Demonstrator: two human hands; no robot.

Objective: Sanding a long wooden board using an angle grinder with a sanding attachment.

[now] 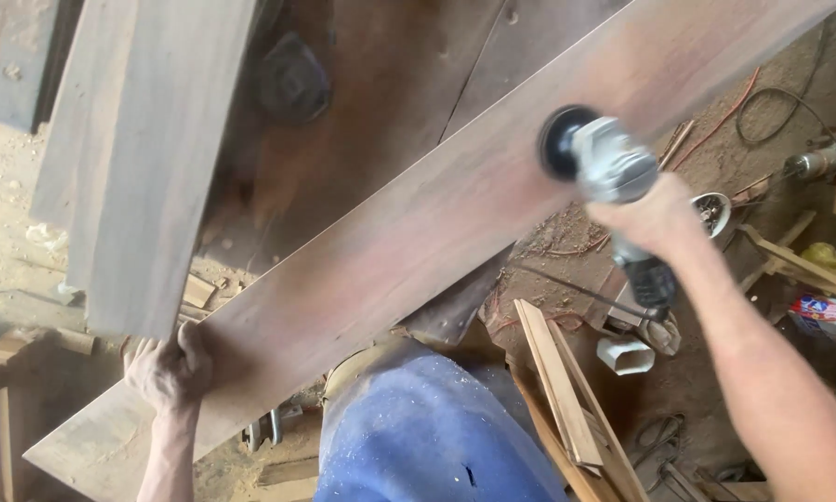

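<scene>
A long reddish-brown wooden plank (418, 223) runs diagonally from the lower left to the upper right. My left hand (169, 370) grips its lower edge near the left end. My right hand (655, 216) is wrapped around a grey angle grinder (611, 167). The grinder's black sanding disc (559, 141) rests on the plank's face toward the upper right. Its black rear handle (648, 279) and cable trail down behind my wrist. My blue-trousered leg (418, 437) is under the plank.
Two grey planks (139, 158) lean at the upper left over a dark workbench (381, 84) with a round black disc (292, 82). Wood offcuts (562, 400), cables, a small power tool (813, 163) and scraps litter the sawdust floor at the right.
</scene>
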